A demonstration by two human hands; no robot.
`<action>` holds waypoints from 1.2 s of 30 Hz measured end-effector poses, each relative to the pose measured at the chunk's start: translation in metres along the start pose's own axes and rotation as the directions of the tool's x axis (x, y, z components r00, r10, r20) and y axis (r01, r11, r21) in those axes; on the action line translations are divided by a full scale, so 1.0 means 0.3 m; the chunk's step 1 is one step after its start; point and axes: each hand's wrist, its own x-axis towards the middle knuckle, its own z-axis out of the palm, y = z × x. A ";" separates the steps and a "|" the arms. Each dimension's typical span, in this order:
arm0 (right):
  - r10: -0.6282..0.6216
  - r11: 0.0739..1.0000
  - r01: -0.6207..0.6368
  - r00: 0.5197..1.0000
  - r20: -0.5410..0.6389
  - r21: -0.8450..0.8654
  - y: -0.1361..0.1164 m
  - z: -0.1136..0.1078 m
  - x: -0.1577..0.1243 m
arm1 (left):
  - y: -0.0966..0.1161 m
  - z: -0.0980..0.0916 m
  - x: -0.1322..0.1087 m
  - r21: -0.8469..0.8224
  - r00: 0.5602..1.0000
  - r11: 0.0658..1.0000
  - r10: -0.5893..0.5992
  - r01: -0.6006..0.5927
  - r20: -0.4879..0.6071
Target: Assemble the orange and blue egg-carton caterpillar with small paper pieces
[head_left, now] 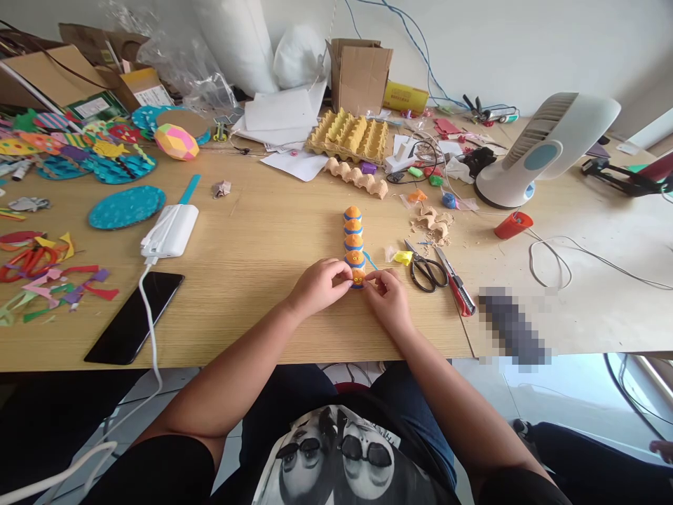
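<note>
A strip of egg-carton cups (354, 242), orange on top with blue lower edges, lies lengthwise on the table in front of me, like a caterpillar. Its nearest cup (358, 278) bears small yellow eye-like spots. My left hand (323, 286) grips that cup's left side with bent fingertips. From the right, the closed thumb and fingers of my right hand (390, 300) hold the same cup. A blue stick-like tool (371, 261) lies just beyond my right fingers, partly hidden. Beside it is a yellow lump (403, 257), possibly clay.
Black-handled scissors (428, 272) and a red utility knife (456, 284) lie right of my right hand. A white fan (541, 151) stands farther right. Leftward are a phone (135, 317), a cabled power bank (171, 230) and paper scraps (68, 287). Yellow egg trays (348, 137) sit behind.
</note>
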 end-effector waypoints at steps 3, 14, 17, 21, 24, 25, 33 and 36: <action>0.016 1.000 -0.016 1.000 -0.005 0.012 -0.005 -0.004 0.000 | 0.002 -0.007 0.001 -0.001 1.000 1.000 -0.005 0.005 -0.003; 0.196 0.944 -0.133 0.963 -0.187 0.303 -0.012 -0.069 0.002 | -0.058 -0.020 0.008 -0.059 0.978 0.992 -0.117 0.108 -0.171; 0.228 0.888 -0.144 0.963 -0.147 0.437 -0.018 -0.122 0.026 | -0.067 -0.015 0.009 -0.079 0.978 0.989 -0.133 0.122 -0.158; 0.219 0.845 -0.147 0.972 -0.082 0.514 -0.036 -0.196 0.119 | -0.061 -0.011 0.010 -0.092 0.979 0.989 -0.132 0.119 -0.156; 0.171 0.831 -0.099 0.982 -0.083 0.548 -0.041 -0.219 0.227 | -0.055 -0.011 0.012 -0.076 0.981 0.990 -0.126 0.116 -0.150; 0.158 0.828 -0.089 0.984 -0.078 0.553 -0.037 -0.219 0.263 | -0.055 -0.012 0.012 -0.070 0.981 0.991 -0.126 0.117 -0.148; -0.104 0.987 0.104 0.995 -0.006 0.122 0.048 -0.225 0.347 | -0.082 -0.002 0.013 -0.064 0.980 0.990 -0.137 0.129 -0.145; -0.276 0.946 0.295 0.951 0.139 -0.135 0.041 -0.226 0.316 | -0.082 0.003 0.015 -0.062 0.983 0.990 -0.132 0.125 -0.130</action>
